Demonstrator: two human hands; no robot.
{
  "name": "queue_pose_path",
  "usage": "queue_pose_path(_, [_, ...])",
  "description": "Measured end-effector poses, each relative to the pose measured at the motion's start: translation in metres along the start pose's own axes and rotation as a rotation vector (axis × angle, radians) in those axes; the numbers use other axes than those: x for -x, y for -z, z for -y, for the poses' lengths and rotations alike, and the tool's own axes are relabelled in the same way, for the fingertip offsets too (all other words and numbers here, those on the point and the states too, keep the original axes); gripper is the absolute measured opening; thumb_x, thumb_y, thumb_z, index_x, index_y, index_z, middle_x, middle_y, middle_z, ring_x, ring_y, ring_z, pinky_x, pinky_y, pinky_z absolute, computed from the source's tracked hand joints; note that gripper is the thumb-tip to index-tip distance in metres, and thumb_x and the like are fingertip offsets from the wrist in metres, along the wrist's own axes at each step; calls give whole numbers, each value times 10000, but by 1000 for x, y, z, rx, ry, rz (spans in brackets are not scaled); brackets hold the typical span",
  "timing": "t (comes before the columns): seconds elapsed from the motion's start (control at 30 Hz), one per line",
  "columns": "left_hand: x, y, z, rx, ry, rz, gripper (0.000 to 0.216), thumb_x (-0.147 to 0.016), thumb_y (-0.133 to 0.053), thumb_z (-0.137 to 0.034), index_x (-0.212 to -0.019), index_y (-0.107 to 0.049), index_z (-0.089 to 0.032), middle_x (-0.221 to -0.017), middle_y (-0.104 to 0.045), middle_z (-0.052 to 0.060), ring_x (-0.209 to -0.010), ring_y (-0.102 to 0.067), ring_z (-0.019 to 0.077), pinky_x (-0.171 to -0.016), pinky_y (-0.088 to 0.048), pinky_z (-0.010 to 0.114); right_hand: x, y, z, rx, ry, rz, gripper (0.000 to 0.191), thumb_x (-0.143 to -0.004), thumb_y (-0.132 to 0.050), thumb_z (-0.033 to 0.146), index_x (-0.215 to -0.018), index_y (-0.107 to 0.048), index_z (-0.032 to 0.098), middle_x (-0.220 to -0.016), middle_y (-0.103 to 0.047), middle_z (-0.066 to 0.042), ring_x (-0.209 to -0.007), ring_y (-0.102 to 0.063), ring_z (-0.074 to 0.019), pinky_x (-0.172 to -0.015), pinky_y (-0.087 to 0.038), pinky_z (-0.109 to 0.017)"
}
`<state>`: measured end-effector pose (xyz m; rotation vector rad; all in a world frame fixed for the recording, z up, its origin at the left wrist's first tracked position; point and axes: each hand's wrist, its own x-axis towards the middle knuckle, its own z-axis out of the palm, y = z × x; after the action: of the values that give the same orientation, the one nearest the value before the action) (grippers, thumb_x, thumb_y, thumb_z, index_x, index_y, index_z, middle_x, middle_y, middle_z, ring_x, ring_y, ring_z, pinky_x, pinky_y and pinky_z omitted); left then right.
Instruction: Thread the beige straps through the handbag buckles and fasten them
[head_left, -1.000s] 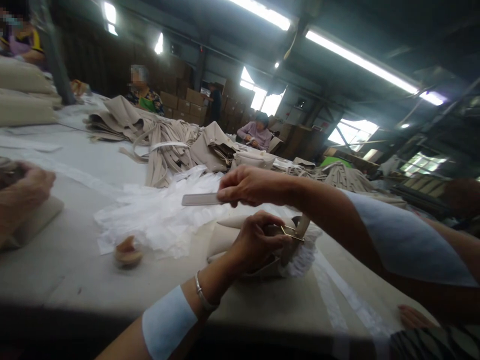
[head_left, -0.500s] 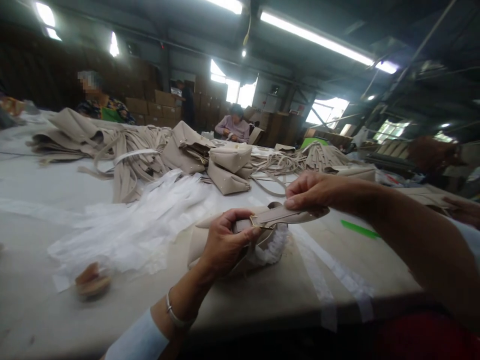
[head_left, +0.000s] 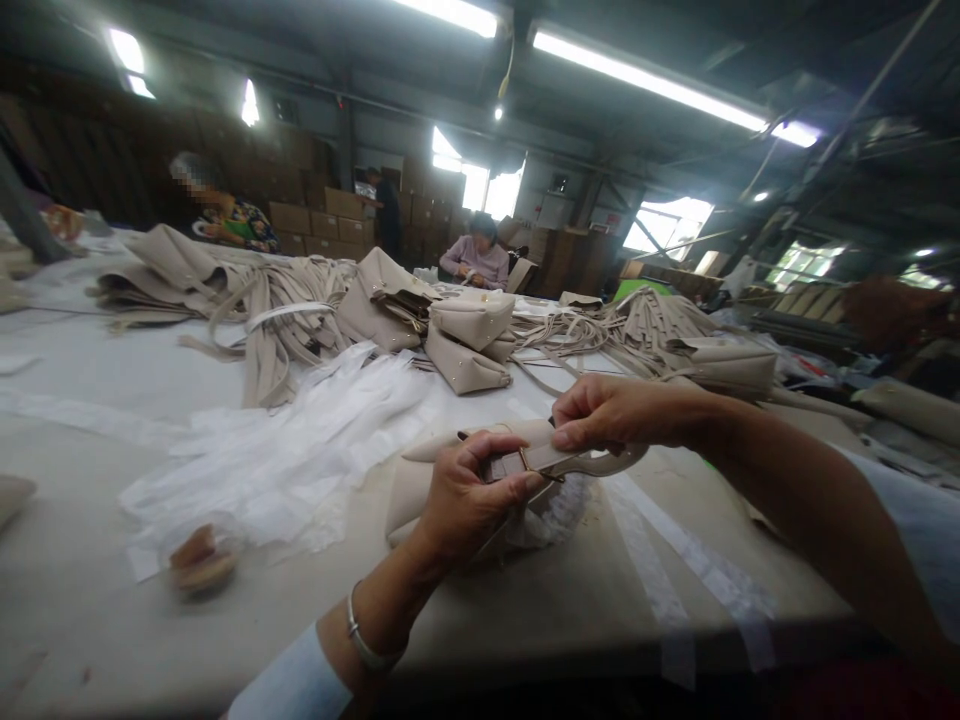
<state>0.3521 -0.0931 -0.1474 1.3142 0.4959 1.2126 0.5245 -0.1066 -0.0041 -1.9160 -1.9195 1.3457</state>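
My left hand [head_left: 469,495] pinches a gold buckle [head_left: 528,462] and the short beige strap end in it, thumb below and fingers above. Just right of the buckle, my right hand [head_left: 600,412] is closed on a longer beige strap [head_left: 611,461], which runs through the buckle and loops back beneath that hand. Under both hands lies a beige handbag [head_left: 409,492] on the table, with crumpled clear wrapping [head_left: 559,515] at its right side. My left hand covers part of the bag.
White tissue sheets [head_left: 285,450] spread to the left, with a small tan object in clear wrap [head_left: 201,562] before them. Beige bags [head_left: 469,345] and bundled straps [head_left: 289,300] are heaped behind. White strips [head_left: 652,550] cross the table's front edge. People [head_left: 476,255] sit across the table.
My right hand has moved closer to the buckle along the strap, and the buckle has tilted. The whole view has shifted slightly.
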Motion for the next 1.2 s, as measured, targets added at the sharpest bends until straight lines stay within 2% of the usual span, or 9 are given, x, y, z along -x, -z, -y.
queue_pose_path(0.1, [0, 3, -1, -24, -21, 3, 294, -638, -791, -271, -882, -700, -135, -890, -678, 53, -843, -616, 185, -769, -484, 261, -8, -11, 1, 8, 35, 26, 342, -708, -679, 439, -639, -524, 143, -519, -452, 51, -432, -353, -44, -398, -253, -163])
queue_pose_path(0.2, [1, 5, 1, -19, 2, 6, 324, -664, -776, -307, -926, -682, -142, -894, -669, 55, -820, -609, 183, -728, -485, 260, -11, -17, 6, 27, 126, 27, 296, -746, -676, 407, -831, -555, 151, -585, -466, 59, -464, -358, -47, -413, -245, -161])
queue_pose_path(0.3, [1, 5, 2, 22, 36, -2, 369, -659, -780, -313, -953, -639, -140, -820, -638, 30, -716, -574, 141, -660, -470, 234, -8, -17, 11, 76, 235, 6, 351, -756, -689, 379, -995, -553, 160, -564, -393, 86, -481, -330, -50, -431, -236, -162])
queue_pose_path(0.5, [0, 13, 3, -29, 28, 17, 391, -631, -801, -298, -927, -603, -137, -756, -588, 0, -654, -509, 104, -603, -421, 199, -6, -11, 6, 51, 167, 28, 369, -748, -679, 401, -998, -622, 135, -667, -559, 18, -516, -429, -66, -464, -319, -180])
queue_pose_path(0.67, [3, 31, 16, 8, 41, 55, 345, -675, -769, -276, -956, -620, -142, -864, -632, 34, -775, -572, 144, -717, -458, 240, -7, -12, -1, -31, 101, -26, 363, -708, -718, 406, -937, -636, 137, -674, -579, 13, -477, -407, -47, -421, -271, -161])
queue_pose_path(0.77, [3, 34, 20, 15, 52, 44, 361, -688, -750, -250, -1011, -626, -144, -886, -655, 46, -798, -593, 158, -742, -467, 257, -8, -13, 1, -21, 114, -43, 347, -718, -701, 439, -879, -639, 138, -625, -548, 26, -460, -381, -48, -419, -260, -173])
queue_pose_path(0.87, [2, 32, 18, -27, 40, 12, 326, -681, -751, -242, -978, -665, -136, -855, -669, 44, -775, -598, 155, -733, -468, 253, -10, -16, 6, 72, 176, -60, 358, -677, -739, 437, -836, -619, 140, -582, -493, 43, -499, -395, -67, -449, -271, -187])
queue_pose_path(1.0, [-1, 30, 16, -80, -9, 18, 261, -690, -720, -195, -943, -721, -132, -898, -711, 70, -847, -630, 185, -788, -471, 270, -12, -27, 14, 321, 205, -103, 325, -644, -761, 388, -763, -575, 150, -560, -439, 62, -518, -384, -76, -455, -258, -196])
queue_pose_path(1.2, [-5, 29, 16, -66, -96, -5, 254, -697, -685, -164, -943, -741, -132, -872, -715, 81, -817, -636, 182, -746, -480, 265, -6, -49, 21, 609, 290, -328, 173, -706, -653, 297, -795, -594, 160, -596, -507, 44, -522, -433, -84, -516, -306, -212])
